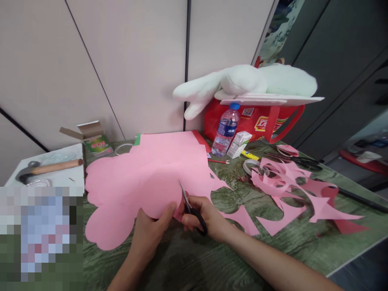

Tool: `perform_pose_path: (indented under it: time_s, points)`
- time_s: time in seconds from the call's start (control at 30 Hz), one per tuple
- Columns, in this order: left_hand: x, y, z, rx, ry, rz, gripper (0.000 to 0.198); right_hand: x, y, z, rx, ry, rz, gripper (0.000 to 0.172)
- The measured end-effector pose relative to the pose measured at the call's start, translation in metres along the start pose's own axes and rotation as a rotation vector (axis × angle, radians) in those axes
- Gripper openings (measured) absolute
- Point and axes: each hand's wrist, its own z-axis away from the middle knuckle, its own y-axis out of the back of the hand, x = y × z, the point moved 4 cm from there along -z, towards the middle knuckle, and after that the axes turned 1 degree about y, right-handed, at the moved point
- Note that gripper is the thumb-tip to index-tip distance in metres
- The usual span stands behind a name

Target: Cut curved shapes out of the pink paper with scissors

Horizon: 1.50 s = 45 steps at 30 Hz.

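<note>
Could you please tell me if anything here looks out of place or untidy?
The hammer lying on the white surface at the left looks odd near pink paper being cut. The pink scraps at the right lie strewn untidily, some overlapping. I see no spill.

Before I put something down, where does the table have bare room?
Bare tabletop shows between the right forearm and the pink scraps, also between the right and left forearm. Crowded: the back, around the bottle, and the middle, under pink sheets.

The paper is pink, scissors black-handled, table green, seemingly marble-veined.
</note>
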Motion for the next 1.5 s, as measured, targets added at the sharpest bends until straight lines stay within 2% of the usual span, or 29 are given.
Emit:
perform_pose_path:
  time_s: [0.2, 0.57, 0.7, 0.9, 1.1, 1.23, 1.5]
  points:
    - [-0.0009, 0.0026, -0.0002, 0.047, -0.009, -0.019, 0.024, -0.0012, 0.0005, 0.0002, 0.001, -0.003, 0.009, 0.044]
    - [-0.0005, -0.0009, 0.0021, -0.033, 0.055, -0.115, 0.048, -0.0027, -0.0008, 0.0010, -0.013, -0.018, -0.006, 0.043]
    - [-0.0006, -0.0029, 0.0019, -0.065, 0.048, -0.091, 0.046, -0.0012, -0.0018, 0.0009, -0.016, -0.005, -0.033, 0.042]
    - [0.0043, -0.0034, 0.0004, -0.036, 0.020, -0.077, 0.051, 0.0042, -0.0038, 0.0011, -0.021, -0.034, -0.061, 0.042]
    - [0.0002, -0.0007, 0.0001, 0.022, 0.099, -0.123, 0.046, 0.0000, -0.0012, -0.0006, 0.011, 0.020, -0.047, 0.044]
    - [-0.0025, 0.0014, -0.0001, 0.037, 0.098, -0.150, 0.044, -0.0042, 0.0007, -0.0018, 0.011, 0.065, -0.043, 0.045]
    - [-0.0029, 0.0007, -0.0015, 0.029, 0.102, -0.157, 0.046, 0.0010, 0.0011, -0.0018, 0.000, 0.059, -0.073, 0.043]
